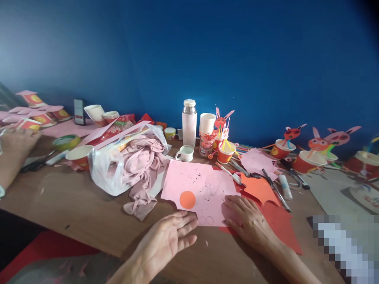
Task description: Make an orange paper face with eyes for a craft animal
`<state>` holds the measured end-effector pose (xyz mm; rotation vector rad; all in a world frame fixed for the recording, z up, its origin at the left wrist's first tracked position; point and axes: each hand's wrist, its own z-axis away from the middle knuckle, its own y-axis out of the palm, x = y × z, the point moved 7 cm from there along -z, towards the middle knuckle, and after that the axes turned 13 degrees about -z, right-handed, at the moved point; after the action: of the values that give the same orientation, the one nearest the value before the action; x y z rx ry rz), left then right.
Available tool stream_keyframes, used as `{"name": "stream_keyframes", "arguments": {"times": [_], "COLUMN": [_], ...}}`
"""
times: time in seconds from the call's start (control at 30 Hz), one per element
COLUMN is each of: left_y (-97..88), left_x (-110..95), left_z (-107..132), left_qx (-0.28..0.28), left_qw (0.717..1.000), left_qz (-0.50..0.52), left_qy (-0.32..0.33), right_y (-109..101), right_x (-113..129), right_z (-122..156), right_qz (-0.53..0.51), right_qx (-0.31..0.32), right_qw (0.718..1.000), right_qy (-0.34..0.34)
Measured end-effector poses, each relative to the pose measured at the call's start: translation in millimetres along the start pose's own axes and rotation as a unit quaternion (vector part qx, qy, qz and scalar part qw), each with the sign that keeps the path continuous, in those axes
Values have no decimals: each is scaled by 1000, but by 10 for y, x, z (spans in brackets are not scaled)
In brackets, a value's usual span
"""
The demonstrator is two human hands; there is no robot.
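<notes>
My left hand lies flat and open on the brown table, fingers stretched toward the near edge of a pink paper sheet. An orange paper circle rests on that sheet just beyond my left fingertips. My right hand is spread flat, palm down, on the pink sheet's right corner and the red paper beside it. It holds nothing. An orange cut-out shape lies just past my right hand.
A plastic bag with pink cloth sits left of the sheet. A steel flask, stacked white cups, paper-cup rabbit crafts, scissors and pens stand behind. Another person's hand is at far left by more cups.
</notes>
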<state>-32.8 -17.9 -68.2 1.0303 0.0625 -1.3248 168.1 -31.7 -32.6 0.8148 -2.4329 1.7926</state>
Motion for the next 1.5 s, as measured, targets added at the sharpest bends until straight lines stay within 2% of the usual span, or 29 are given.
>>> {"name": "stream_keyframes", "arguments": {"times": [0.2,0.3,0.43,0.5,0.6,0.77,1.0,1.13,1.27,1.37,1.5], "left_y": [80,141,299,325,292,258,429,387,340,310,252], "left_x": [-68,-79,-83,-63,-38,11,-24,-21,-68,-56,-22], "left_z": [-59,-109,-174,-207,-260,-334,-356,-336,-247,-164,-100], "left_qx": [-42,-26,28,27,2,-27,-27,-35,-42,-43,-53], "left_qw": [997,989,947,925,909,913,919,917,924,920,914], "left_qz": [-69,-141,-305,-361,-402,-403,-377,-390,-371,-384,-397], "left_qy": [11,29,101,116,108,59,109,82,82,67,63], "right_y": [5,-4,-32,-38,-40,-62,-135,-208,-292,-288,-174], "right_x": [-17,-23,3,20,36,41,122,126,83,142,367], "right_z": [4,7,6,6,8,-2,-21,-24,-74,-190,-417], "right_qz": [-6,-18,-21,-17,-13,-30,-85,-118,-127,-136,-148], "right_qx": [-6,-15,-12,-2,9,-3,-3,-20,-49,-29,13], "right_qw": [1000,1000,1000,1000,1000,1000,996,993,990,990,989], "right_qy": [4,0,1,3,3,6,1,7,32,35,-4]}}
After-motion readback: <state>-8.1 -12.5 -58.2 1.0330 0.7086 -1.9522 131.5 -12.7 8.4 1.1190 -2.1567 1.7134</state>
